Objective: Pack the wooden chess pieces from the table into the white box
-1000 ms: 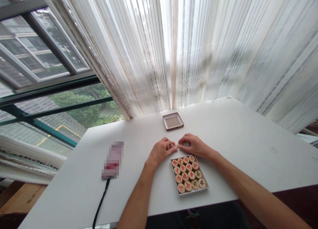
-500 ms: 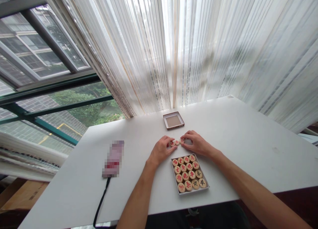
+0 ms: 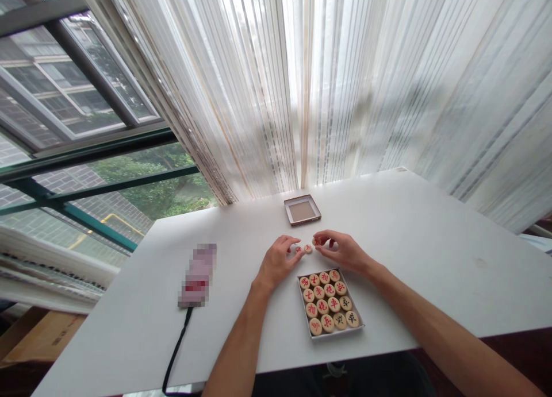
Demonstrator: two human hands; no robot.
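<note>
Three xiangqi pieces with red characters are at the middle of the white table. My right hand [image 3: 338, 249] pinches the rightmost xiangqi piece [image 3: 317, 242] between thumb and fingers, and the piece looks slightly tilted. Between my two hands the middle xiangqi piece [image 3: 307, 249] lies flat. My left hand [image 3: 280, 259] is open, thumb and fingers apart around the left xiangqi piece [image 3: 298, 249], which is partly hidden by the thumb. Nearer to me, a shallow square box [image 3: 360, 327] holds rows of xiangqi pieces, mostly red-marked, with several black-marked ones at its near right corner.
Behind my hands lies a box lid [image 3: 302, 209], inside up. A blurred-out phone-like object [image 3: 197, 276] with a black cord [image 3: 176, 348] rests on the left of the white table [image 3: 431, 242]. Striped curtains [image 3: 302, 98] and a window border the far side.
My right hand has lifted and tilted the rightmost piece a little. The left fingers have spread slightly from the left piece. The box and lid have stayed put.
</note>
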